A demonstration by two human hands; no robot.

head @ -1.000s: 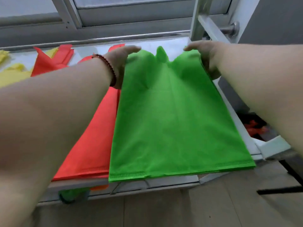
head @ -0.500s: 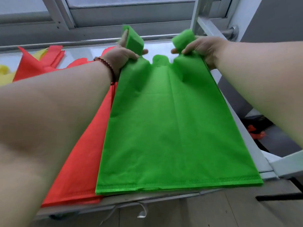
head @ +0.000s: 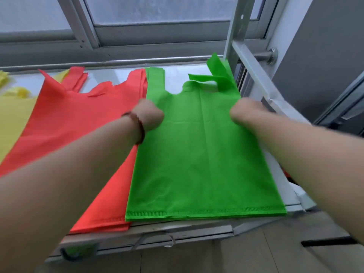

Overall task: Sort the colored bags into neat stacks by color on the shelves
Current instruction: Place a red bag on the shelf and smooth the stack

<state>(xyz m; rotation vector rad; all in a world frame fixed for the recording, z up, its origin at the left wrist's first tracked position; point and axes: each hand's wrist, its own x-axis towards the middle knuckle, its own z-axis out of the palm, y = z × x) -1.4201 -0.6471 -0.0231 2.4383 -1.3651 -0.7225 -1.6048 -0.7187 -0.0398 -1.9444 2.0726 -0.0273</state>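
Both hands [head: 194,115] flank the flat green bag [head: 201,164].

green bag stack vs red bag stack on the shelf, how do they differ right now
The green bag stack lies at the right end of the shelf; the red bag stack lies to its left, beside the yellow bags. Both hands are at the green stack's side edges, left hand and right hand; neither is on the red stack. One green handle sticks up crumpled; the red handles lie flatter. Both are flat stacks of handled bags, bottoms toward the shelf's front.
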